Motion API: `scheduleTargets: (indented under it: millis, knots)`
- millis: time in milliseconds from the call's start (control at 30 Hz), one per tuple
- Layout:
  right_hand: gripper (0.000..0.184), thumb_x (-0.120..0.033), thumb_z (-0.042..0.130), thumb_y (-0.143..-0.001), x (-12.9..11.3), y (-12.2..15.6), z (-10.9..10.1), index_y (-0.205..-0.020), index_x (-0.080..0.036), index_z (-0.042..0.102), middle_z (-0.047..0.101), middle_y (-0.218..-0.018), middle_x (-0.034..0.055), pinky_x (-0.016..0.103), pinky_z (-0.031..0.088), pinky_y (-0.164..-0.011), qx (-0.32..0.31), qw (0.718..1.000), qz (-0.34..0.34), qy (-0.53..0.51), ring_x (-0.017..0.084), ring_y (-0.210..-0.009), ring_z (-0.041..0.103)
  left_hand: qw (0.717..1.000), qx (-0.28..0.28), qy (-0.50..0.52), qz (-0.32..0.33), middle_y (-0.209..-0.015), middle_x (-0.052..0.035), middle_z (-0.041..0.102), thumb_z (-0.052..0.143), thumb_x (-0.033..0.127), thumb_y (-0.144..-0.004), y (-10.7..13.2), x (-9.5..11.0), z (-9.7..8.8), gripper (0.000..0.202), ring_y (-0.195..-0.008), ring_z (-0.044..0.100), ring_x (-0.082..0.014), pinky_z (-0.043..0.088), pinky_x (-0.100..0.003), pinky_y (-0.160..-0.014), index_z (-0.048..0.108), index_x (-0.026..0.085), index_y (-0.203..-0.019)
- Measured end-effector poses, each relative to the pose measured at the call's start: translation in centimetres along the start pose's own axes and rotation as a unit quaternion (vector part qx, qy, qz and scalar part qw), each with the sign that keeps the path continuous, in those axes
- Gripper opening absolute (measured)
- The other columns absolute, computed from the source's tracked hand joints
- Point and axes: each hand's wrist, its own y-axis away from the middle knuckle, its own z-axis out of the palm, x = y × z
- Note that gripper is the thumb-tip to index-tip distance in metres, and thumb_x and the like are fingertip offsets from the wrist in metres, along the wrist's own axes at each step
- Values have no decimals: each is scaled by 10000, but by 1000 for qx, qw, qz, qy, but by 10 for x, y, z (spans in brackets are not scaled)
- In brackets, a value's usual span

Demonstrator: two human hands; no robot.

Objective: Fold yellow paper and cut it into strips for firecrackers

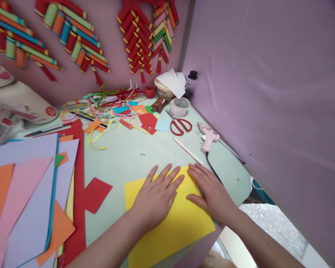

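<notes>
A yellow sheet of paper (181, 219) lies at the front of the table, its lower right part reaching the table's edge. My left hand (157, 197) rests flat on its upper middle with the fingers spread. At the sheet's right side lies my right hand (209, 190), fingers stretched out and thumb apart. Neither hand grips anything. Just beyond my right fingertips is a white pen (187, 150). A red paper square (97, 195) sits to the left of the yellow sheet.
Red-handled scissors (180, 125), a tape roll (180, 107) and a pink glue gun (208, 137) with its cord lie farther back. Paper scraps (122, 109) pile against the wall. Stacked coloured sheets (30, 216) cover the left side. Paper firecracker strings (135, 37) hang above.
</notes>
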Motion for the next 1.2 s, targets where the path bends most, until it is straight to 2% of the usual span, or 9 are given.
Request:
scheduleTargets:
  millis: [100,200,333,467,600,733,900,1033,1200]
  knots:
    - [643,-436,492,-909,-8,-2,-4,-1457,-170,285,339,-1502,87,500,317,-1112,4,999,-22,39,260,-1417,210,1000,1,-2,3,-1529,29,282,294,321,-978,1,0,0,457,-1413,220,-189,46,-436,-1162,346,299,-1431]
    - [628,-437,430,-936,-17,-6,-4,-1473,-166,250,323,-1510,79,484,276,-1134,-18,997,-42,66,242,-1416,221,1000,5,-5,5,-1535,29,266,277,308,-979,3,0,1,465,-1420,196,-186,55,-442,-1162,325,292,-1441]
    - [660,-467,409,-934,-19,-9,6,-1480,-143,227,292,-1522,83,448,276,-1137,-36,995,-37,84,225,-1418,217,1000,7,0,-3,-1538,31,257,258,322,-983,3,2,0,458,-1423,185,-187,60,-455,-1160,335,282,-1433]
    - [673,-492,386,-933,-15,-6,15,-1483,-142,216,266,-1531,86,468,259,-1136,-32,993,-40,102,231,-1422,201,1000,10,1,-18,-1539,12,254,233,351,-990,6,7,-1,470,-1427,177,-178,67,-443,-1165,320,252,-1442]
    - [662,-491,389,-931,-13,-5,18,-1477,-148,236,265,-1530,97,496,251,-1127,-23,993,-47,108,245,-1418,215,997,4,-6,-80,-1546,-45,217,237,444,-983,17,12,3,568,-1432,157,-182,125,-389,-1165,266,147,-1467]
    - [650,-486,384,-934,-12,-5,19,-1471,-148,248,275,-1527,94,498,249,-1123,-21,993,-49,110,246,-1415,222,991,-8,-7,-131,-1551,-66,168,280,564,-940,28,14,4,688,-1433,158,-219,170,-409,-1157,253,127,-1471]
    - [631,-489,391,-930,-15,-7,11,-1454,-152,290,312,-1513,101,512,236,-1124,-18,993,-53,108,253,-1405,245,991,-20,-11,-131,-1543,-81,188,340,520,-937,29,13,1,668,-1428,176,-234,198,-434,-1149,274,114,-1464]
    - [621,-451,402,-933,-27,-17,-2,-1456,-139,283,326,-1508,102,512,198,-1143,-3,992,-69,108,258,-1405,234,992,-4,-18,-123,-1536,-90,219,351,502,-936,27,12,2,655,-1424,193,-237,205,-438,-1147,289,111,-1458]
    - [535,-349,434,-920,-38,-32,1,-1400,-119,385,438,-1415,129,464,259,-1136,-12,995,-55,76,255,-1312,369,992,-1,-24,-125,-1537,-88,213,341,499,-937,28,12,4,647,-1425,188,-235,203,-444,-1146,304,110,-1452]
